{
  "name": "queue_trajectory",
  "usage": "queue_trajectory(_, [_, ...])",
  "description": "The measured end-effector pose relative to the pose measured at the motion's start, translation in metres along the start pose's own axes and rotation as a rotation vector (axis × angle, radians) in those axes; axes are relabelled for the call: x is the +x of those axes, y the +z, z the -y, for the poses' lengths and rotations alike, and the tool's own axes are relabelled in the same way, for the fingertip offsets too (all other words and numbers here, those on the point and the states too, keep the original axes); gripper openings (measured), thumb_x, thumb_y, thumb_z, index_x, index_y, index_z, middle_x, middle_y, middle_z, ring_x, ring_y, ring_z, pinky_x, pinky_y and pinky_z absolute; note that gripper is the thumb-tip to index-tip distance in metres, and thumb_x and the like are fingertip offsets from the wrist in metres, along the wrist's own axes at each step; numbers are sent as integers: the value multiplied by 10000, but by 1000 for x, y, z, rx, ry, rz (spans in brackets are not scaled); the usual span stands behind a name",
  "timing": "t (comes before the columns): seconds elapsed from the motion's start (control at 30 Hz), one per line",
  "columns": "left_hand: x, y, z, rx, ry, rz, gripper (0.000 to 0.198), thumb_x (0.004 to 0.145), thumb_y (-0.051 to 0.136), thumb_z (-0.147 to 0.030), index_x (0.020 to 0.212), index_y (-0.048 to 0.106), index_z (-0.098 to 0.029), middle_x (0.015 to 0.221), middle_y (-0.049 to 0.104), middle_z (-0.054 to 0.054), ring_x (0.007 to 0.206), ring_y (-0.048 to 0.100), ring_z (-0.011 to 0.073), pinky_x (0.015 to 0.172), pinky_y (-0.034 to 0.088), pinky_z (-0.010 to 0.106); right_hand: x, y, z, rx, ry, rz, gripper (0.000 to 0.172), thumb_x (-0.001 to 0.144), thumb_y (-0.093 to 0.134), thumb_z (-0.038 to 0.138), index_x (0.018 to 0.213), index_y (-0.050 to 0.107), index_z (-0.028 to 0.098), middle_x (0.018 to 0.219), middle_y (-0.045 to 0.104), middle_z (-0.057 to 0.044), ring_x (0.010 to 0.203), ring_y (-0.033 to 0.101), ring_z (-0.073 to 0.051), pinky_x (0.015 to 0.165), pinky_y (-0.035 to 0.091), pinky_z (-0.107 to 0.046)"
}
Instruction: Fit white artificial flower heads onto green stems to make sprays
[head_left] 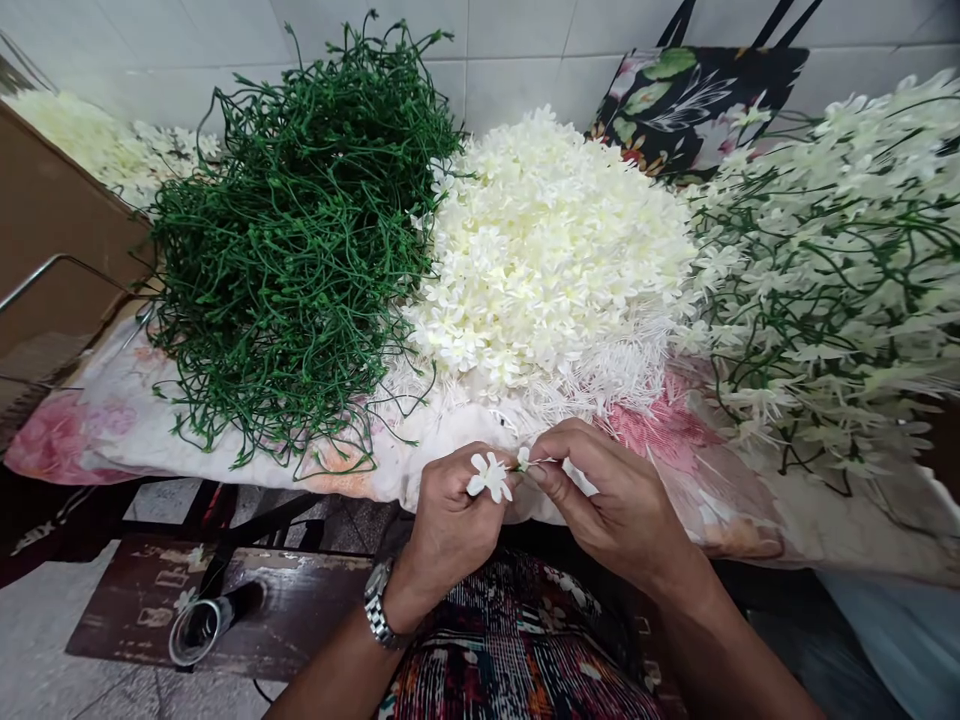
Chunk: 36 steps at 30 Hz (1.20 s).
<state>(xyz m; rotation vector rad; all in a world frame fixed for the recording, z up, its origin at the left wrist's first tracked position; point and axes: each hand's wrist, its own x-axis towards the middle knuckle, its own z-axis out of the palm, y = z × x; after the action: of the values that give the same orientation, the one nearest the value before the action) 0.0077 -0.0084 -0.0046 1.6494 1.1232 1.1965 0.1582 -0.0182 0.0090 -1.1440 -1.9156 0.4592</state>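
Observation:
Close together at the table's near edge are my two hands. My left hand (459,505) is closed, with a white artificial flower (490,477) showing at its thumb side; the stem in it is mostly hidden. Thumb and forefinger of my right hand (600,490) pinch a small white flower piece (523,459) close to the left fingertips. Beyond the hands lie a heap of loose white flower heads (555,250) and, to its left, a tangled pile of green plastic stems (300,250).
White flowers on green stems (832,290) are piled at the right. A floral cloth (112,430) covers the table. Behind stands a black floral bag (690,105), with a cardboard box (52,240) at left. A glass (196,630) rests on a low brown bench (315,600).

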Motion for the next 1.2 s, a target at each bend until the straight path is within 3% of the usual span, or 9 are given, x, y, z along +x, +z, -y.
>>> queue_trajectory(0.2, [0,1,2,83,66,35,199,706,469,-16,572,516,-156,519,457,-46,482,419,71,463,352,164,-3,5,-4,23,11,0,84,865,475,128,805,496,184,691,544,1,626,531,-104,565,434,-214])
queue_trajectory(0.6, [-3,4,6,163,36,5,250,677,441,-28,511,331,-179,492,336,-63,460,331,67,443,272,183,-3,14,-6,35,27,6,135,858,472,95,755,483,182,649,497,12,591,485,-95,535,404,-210])
queue_trajectory(0.73, [1,1,1,85,-69,64,203,703,445,-71,527,436,-170,502,427,-47,471,392,78,459,332,184,-2,11,-8,47,13,6,114,853,489,105,773,516,182,657,529,8,601,510,-100,540,430,-214])
queue_trajectory(0.9, [7,-9,-9,-122,-239,177,88,712,524,-155,687,608,-146,633,600,8,592,534,123,556,435,217,1,5,-8,107,-14,-61,79,844,523,123,807,554,185,687,583,-3,619,555,-108,548,461,-230])
queue_trajectory(1.03, [7,-10,-8,-197,-339,215,207,740,512,-217,548,543,-145,521,498,-19,495,418,89,466,353,193,2,3,-6,126,-59,-67,95,828,538,95,826,569,184,694,596,-6,629,567,-112,559,473,-234])
queue_trajectory(1.2, [3,-6,-5,-323,-462,167,176,715,558,-277,601,539,-145,546,466,-33,505,389,81,488,365,198,-2,0,-3,83,-16,-44,159,820,548,150,972,559,193,804,608,-33,731,582,-145,623,503,-273])
